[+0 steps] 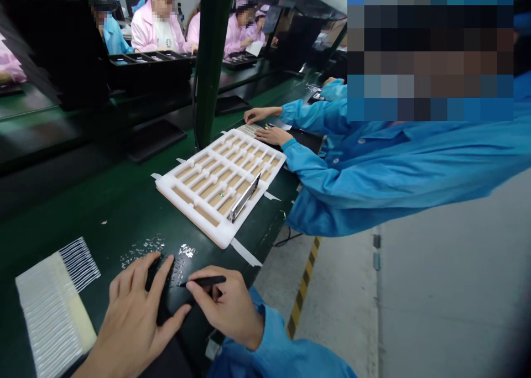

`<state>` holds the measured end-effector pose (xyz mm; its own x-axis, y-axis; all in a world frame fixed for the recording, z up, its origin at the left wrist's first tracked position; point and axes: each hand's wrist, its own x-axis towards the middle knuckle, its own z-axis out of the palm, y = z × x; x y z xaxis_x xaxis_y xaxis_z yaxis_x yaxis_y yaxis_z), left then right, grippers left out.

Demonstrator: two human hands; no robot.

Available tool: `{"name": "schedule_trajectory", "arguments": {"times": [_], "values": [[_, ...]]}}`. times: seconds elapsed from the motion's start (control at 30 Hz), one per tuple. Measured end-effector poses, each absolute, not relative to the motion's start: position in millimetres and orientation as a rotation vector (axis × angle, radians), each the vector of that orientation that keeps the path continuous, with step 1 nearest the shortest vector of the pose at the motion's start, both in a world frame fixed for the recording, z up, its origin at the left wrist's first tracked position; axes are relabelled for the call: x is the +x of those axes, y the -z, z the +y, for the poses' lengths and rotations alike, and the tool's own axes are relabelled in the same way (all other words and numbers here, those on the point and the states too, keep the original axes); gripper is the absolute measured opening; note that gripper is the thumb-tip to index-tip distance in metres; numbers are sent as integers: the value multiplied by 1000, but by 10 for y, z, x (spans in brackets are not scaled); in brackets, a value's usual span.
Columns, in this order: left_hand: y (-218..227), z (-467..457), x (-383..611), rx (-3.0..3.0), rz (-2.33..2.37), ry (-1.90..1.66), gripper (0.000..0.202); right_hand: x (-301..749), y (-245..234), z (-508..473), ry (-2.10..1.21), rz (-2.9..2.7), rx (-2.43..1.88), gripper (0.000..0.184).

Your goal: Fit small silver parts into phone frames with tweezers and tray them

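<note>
My left hand (135,317) lies flat with spread fingers on a dark flat part (164,298) on the green bench. My right hand (228,309) pinches black tweezers (203,282), their tip pointing left toward the dark part. Small shiny bits (143,248) lie scattered just beyond my fingers. A white foam tray (219,182) with many slots sits further up the bench; a thin metal part (244,197) stands in one slot near its right side.
A white sheet of strips (50,306) lies at my left. A co-worker in a blue coat (373,168) leans over the bench at right, hands (271,135) beside the tray. A green post (211,57) rises behind the tray. People in pink sit across.
</note>
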<state>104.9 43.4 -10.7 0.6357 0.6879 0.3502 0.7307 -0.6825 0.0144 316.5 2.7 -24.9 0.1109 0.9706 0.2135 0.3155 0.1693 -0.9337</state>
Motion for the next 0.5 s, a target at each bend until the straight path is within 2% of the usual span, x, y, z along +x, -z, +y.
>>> {"name": "schedule_trajectory", "arguments": {"times": [0.27, 0.5], "values": [[116, 454, 1045, -2733, -1197, 539, 65, 3241, 230, 78, -1001, -1338, -1282, 16], [-254, 255, 720, -2823, -1346, 692, 59, 3257, 313, 117, -1113, -1183, -1226, 19]]}}
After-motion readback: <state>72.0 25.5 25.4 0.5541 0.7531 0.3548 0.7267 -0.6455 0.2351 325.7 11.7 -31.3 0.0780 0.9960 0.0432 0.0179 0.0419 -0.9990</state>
